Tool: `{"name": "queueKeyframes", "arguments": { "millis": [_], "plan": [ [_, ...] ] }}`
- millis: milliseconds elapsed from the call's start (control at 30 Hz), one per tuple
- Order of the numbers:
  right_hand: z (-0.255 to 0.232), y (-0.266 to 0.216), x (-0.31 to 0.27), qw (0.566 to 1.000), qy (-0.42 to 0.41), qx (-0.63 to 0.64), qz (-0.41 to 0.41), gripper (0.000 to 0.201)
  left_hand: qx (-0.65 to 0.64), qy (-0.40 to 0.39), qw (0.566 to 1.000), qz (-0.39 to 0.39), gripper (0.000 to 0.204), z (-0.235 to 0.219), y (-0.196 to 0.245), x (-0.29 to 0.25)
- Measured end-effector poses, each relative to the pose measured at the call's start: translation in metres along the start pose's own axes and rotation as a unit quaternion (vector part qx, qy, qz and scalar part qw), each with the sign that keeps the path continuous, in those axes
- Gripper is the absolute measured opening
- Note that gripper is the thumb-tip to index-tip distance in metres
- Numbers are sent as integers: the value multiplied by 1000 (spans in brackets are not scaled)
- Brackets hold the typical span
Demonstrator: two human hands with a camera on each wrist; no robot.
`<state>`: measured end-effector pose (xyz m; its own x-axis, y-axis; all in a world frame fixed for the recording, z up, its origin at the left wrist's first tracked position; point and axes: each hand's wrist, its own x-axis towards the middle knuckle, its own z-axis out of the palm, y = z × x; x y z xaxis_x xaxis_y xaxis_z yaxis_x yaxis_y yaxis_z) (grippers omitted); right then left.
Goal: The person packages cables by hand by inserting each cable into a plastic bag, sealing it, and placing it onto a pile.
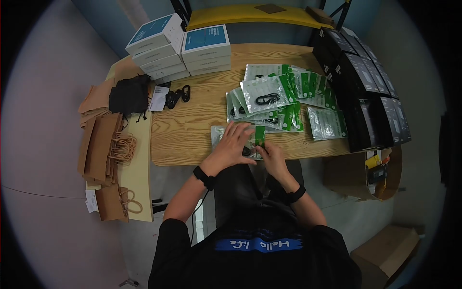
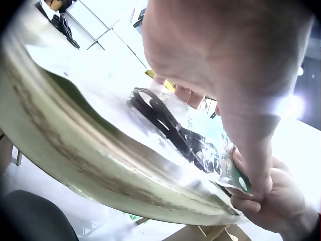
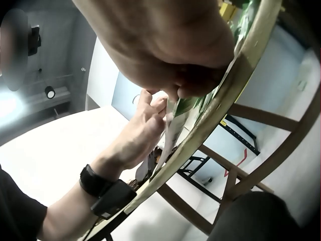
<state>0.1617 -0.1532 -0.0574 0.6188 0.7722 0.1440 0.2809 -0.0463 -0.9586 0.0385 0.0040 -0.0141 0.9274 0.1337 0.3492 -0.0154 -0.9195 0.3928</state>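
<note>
A clear plastic bag with a green end lies at the front edge of the wooden table. Inside it is a coiled black cable, seen through the plastic in the left wrist view. My left hand is spread over the bag, fingers extended and thumb reaching to the green end. At that end my right hand pinches the bag between thumb and fingers. In the right wrist view the right fingertips are partly hidden behind the hand.
Behind the hands is a pile of similar green-ended bags. White-and-blue boxes stand at the back left, black boxes at the right. Loose black cables, a black pouch and brown paper bags lie on the left.
</note>
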Motion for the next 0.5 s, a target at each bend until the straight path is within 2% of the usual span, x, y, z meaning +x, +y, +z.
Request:
{"name": "queueKeyframes", "arguments": {
  "millis": [33,67,100,133,200,233,267,300,333,367,400,433,500],
  "plan": [
    [-1,-3,-1,1000,-1,0,0,16,0,4,1000,-3,98,-3,2,1],
    [-4,-7,-2,999,-2,-40,-38,13,0,5,1000,-4,98,0,0,0],
    [-7,-11,-3,994,-4,-79,-76,12,-31,11,999,-28,95,5,-4,-1],
    [-12,-16,-4,994,-10,-78,-79,12,-61,18,997,-54,91,6,-4,-2],
    [-25,-22,-7,972,-13,-209,-105,13,-100,14,992,-76,85,4,-5,-2],
    [-27,-26,-7,964,33,-184,-189,16,-143,8,985,-93,79,3,-3,-2],
    [-28,-26,-6,964,18,-178,-195,16,-152,65,983,-84,66,4,0,-2],
    [-30,-25,-4,950,62,-177,-248,21,-146,74,982,-97,66,2,4,-2],
    [-30,-25,-3,932,108,-174,-300,25,-234,41,959,-154,59,-3,8,-1],
    [-28,-25,-6,932,96,-168,-306,25,-322,10,924,-206,52,-4,10,0],
    [-27,-25,-12,977,82,-88,-177,29,-315,7,923,-219,39,2,7,-1],
    [-27,-25,-17,997,66,-9,-42,32,-313,16,923,-225,39,8,6,-2],
    [-30,-25,-21,998,43,44,-15,32,-428,87,888,-147,29,12,9,-5]
  ]
}}
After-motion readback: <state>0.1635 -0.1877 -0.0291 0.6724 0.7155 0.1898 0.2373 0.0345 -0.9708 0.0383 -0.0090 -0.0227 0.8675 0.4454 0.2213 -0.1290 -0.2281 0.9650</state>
